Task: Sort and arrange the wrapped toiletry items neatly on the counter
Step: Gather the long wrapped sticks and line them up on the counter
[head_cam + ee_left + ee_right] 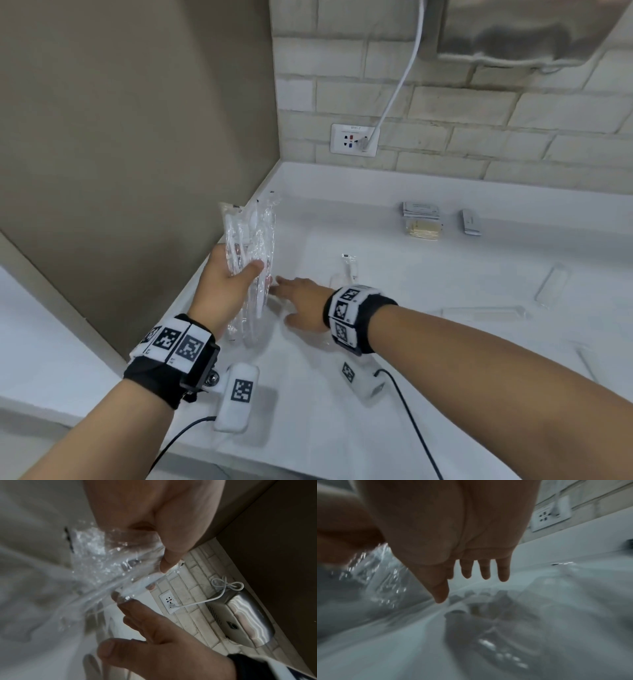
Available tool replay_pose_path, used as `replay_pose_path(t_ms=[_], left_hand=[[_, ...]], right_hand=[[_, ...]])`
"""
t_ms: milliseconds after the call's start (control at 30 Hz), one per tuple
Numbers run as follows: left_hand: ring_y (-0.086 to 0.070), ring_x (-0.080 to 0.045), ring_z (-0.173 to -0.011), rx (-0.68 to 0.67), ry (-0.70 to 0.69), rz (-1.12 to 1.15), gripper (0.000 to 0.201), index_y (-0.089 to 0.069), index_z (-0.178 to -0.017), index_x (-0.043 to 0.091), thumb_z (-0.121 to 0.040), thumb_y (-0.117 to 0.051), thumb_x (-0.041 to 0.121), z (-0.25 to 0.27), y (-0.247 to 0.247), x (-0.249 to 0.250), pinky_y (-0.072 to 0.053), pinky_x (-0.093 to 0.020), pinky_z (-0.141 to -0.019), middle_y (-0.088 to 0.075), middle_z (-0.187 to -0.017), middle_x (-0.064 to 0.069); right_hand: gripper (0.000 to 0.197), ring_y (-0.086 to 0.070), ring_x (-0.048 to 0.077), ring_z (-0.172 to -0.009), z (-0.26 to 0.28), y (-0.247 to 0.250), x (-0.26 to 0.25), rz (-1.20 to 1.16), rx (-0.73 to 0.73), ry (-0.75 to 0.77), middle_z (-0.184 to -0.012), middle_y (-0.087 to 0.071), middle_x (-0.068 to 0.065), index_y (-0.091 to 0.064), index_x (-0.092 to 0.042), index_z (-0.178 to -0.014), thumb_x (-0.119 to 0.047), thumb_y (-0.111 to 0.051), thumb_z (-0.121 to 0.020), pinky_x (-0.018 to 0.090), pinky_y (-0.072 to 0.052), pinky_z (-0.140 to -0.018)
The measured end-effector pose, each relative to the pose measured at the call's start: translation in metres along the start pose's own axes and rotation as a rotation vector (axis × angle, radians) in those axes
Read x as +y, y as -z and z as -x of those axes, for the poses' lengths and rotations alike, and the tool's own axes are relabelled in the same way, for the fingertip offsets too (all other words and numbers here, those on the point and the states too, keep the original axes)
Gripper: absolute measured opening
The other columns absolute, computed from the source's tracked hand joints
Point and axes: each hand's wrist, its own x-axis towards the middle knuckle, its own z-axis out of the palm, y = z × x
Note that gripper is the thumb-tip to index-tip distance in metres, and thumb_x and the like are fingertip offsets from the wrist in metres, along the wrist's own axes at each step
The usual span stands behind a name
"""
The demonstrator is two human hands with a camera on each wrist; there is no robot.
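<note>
— Beside the wall socket (354, 139) corner, what's held?
— Left hand (224, 284) grips wrapped toothbrushes (250, 240) mid-bundle, above the tabletop (445, 274); right hand (303, 301), fingers spread, is empty.
— Handling?
— Probably light and slippery; clasp the middle.

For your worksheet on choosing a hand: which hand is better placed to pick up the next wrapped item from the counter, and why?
Probably the right hand: open, fingers straight, low over the counter near a loose packet. The left hand already grips a bundle.
</note>
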Motion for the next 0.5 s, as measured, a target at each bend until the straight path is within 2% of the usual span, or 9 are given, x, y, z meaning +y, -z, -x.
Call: replay_pose_path(t_ms=[100, 133, 200, 300, 333, 433, 500], left_hand=[[-0.063, -0.017, -0.102, 0.043, -0.014, -0.023, 0.027, -0.049, -0.114, 0.022, -0.092, -0.064, 0.022, -0.001, 0.008, 0.001, -0.047, -0.030, -0.086, -0.065, -0.108, 0.004], [-0.062, -0.017, -0.102, 0.053, -0.013, -0.041, 0.028, -0.048, -0.115, 0.021, -0.092, -0.064, 0.023, -0.001, 0.010, 0.000, -0.046, -0.031, -0.088, -0.064, -0.110, 0.002], [-0.060, -0.016, -0.101, 0.060, -0.006, -0.033, 0.031, -0.047, -0.117, 0.019, -0.092, -0.064, 0.025, -0.002, 0.012, 0.000, -0.045, -0.033, -0.090, -0.063, -0.110, 0.003], [-0.059, -0.003, -0.090, 0.048, -0.016, -0.010, 0.024, -0.047, -0.111, 0.023, -0.093, -0.063, 0.023, 0.000, 0.009, 0.000, -0.045, -0.025, -0.079, -0.061, -0.096, 0.014], [-0.062, -0.003, -0.090, 0.037, -0.009, 0.007, 0.022, -0.050, -0.111, 0.023, -0.093, -0.063, 0.022, 0.000, 0.008, -0.002, -0.046, -0.023, -0.078, -0.064, -0.096, 0.014], [-0.069, -0.013, -0.098, -0.008, 0.018, 0.017, 0.028, -0.055, -0.118, 0.024, -0.092, -0.063, 0.023, 0.000, 0.004, -0.006, -0.052, -0.032, -0.090, -0.071, -0.105, 0.007], [-0.069, -0.018, -0.103, -0.038, 0.036, 0.002, 0.035, -0.054, -0.121, 0.027, -0.088, -0.065, 0.031, -0.002, 0.001, -0.010, -0.051, -0.039, -0.096, -0.070, -0.111, 0.007]], right_hand=[[0.068, -0.006, 0.035, -0.148, -0.014, -0.005, -0.016, 0.116, -0.098, 0.056, -0.163, 0.000, 0.002, -0.017, -0.023, -0.153, -0.011, -0.049, -0.094, 0.055, -0.021, -0.116], [0.066, -0.008, 0.035, -0.148, -0.016, -0.006, -0.019, 0.151, -0.119, 0.068, -0.162, -0.002, 0.004, -0.019, -0.022, -0.152, -0.010, -0.048, -0.094, 0.054, -0.022, -0.116], [0.059, -0.021, 0.035, -0.144, -0.015, -0.005, -0.021, 0.188, -0.121, 0.109, -0.160, -0.017, 0.010, -0.028, -0.018, -0.150, -0.011, -0.048, -0.095, 0.051, -0.026, -0.115], [0.048, -0.037, 0.031, -0.136, -0.012, -0.008, -0.014, 0.104, -0.043, 0.129, -0.148, -0.039, 0.014, -0.045, -0.011, -0.141, -0.013, -0.051, -0.094, 0.042, -0.031, -0.112], [0.046, -0.041, 0.029, -0.133, -0.010, -0.009, -0.010, 0.065, -0.012, 0.112, -0.146, -0.042, 0.012, -0.050, -0.012, -0.138, -0.013, -0.052, -0.093, 0.040, -0.034, -0.111], [0.042, -0.048, 0.023, -0.128, 0.001, -0.010, 0.007, 0.001, 0.050, 0.024, -0.139, -0.049, 0.001, -0.057, -0.019, -0.131, -0.018, -0.057, -0.089, 0.037, -0.041, -0.106], [0.039, -0.047, 0.022, -0.125, 0.013, -0.008, 0.024, 0.019, 0.139, -0.057, -0.133, -0.049, -0.001, -0.060, -0.022, -0.123, -0.019, -0.060, -0.084, 0.038, -0.046, -0.099]])
